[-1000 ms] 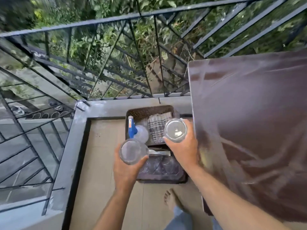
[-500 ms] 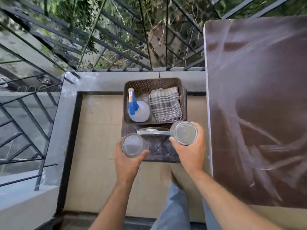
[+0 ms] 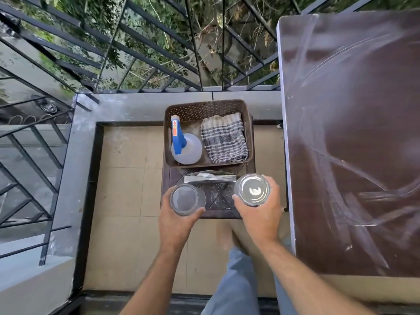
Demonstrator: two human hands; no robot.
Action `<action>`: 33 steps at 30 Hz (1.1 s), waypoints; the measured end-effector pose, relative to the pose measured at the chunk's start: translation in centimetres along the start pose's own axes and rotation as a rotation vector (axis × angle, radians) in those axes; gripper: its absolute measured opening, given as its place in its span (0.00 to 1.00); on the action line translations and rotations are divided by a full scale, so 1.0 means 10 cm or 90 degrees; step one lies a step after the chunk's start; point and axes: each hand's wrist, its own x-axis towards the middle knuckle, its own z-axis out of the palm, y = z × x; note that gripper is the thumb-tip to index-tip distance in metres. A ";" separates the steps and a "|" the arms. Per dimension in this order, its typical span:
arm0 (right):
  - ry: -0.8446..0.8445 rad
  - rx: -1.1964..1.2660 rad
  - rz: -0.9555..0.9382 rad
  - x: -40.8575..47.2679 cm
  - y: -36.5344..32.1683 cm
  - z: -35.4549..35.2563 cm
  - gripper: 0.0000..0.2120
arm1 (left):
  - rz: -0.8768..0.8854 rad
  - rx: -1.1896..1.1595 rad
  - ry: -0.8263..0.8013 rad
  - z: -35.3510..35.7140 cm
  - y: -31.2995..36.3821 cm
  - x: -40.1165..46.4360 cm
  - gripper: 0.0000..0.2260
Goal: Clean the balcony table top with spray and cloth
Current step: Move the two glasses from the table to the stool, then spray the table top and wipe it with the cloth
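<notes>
Both hands gripping glasses: left hand [image 3: 176, 220] holding one glass [image 3: 186, 199], right hand [image 3: 261, 209] another [image 3: 251, 189] (fragile, slippery); soft cloth [image 3: 223, 138] pinching anywhere.

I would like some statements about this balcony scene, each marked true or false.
1. Each hand holds a clear glass. True: left hand holds the left glass, right hand the right glass.
2. The spray bottle stands on the table. False: it is in the brown basket.
3. The checked cloth lies right of the bottle. True.
4. The table top is spotless. False: pale streaks cover it.
</notes>
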 end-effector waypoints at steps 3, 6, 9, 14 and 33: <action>-0.049 -0.034 0.001 -0.02 0.12 0.08 0.41 | 0.006 0.018 -0.028 0.02 -0.04 0.04 0.37; -0.094 -0.061 -0.014 0.00 0.22 0.15 0.42 | 0.014 0.036 -0.055 0.04 -0.08 0.09 0.37; -0.126 -0.072 -0.013 0.01 0.27 0.21 0.43 | 0.008 0.029 -0.057 0.08 -0.10 0.13 0.37; -0.161 -0.088 -0.018 0.01 0.33 0.26 0.44 | -0.005 0.014 -0.059 0.13 -0.11 0.18 0.37; -0.223 -0.132 -0.020 -0.06 0.41 0.37 0.45 | -0.028 0.025 -0.113 0.08 -0.20 0.23 0.43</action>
